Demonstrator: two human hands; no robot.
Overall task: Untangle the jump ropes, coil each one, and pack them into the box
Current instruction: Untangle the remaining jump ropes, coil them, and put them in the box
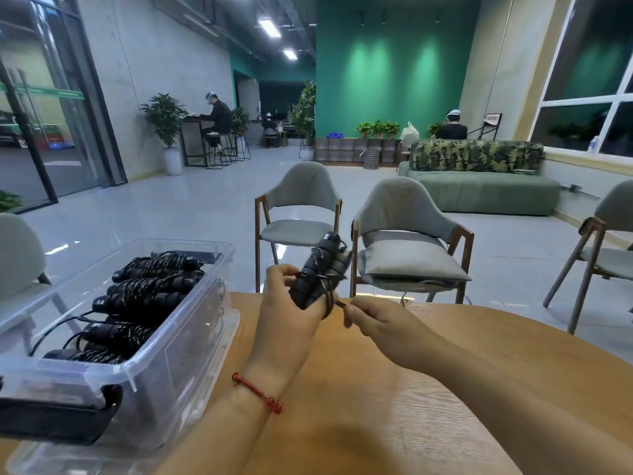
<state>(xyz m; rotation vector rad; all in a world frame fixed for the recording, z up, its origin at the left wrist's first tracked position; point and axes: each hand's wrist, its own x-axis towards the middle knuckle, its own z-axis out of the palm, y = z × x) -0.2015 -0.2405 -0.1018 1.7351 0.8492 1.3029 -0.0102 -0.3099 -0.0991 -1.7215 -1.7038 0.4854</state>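
My left hand [291, 313] grips a black jump rope bundle [320, 269], its two foam handles side by side with thin cord wound round them, held up above the table's far edge. My right hand [373, 320] pinches the cord's end [340, 304] just right of the bundle. A clear plastic box [191, 323] stands at the left of the wooden table [394, 423]. Several coiled black jump ropes [144, 296] lie inside it.
The box sits on its clear lid, and a black latch [58, 419] is at its near end. Grey chairs [407, 234] stand beyond the table. Other people sit far back in the room.
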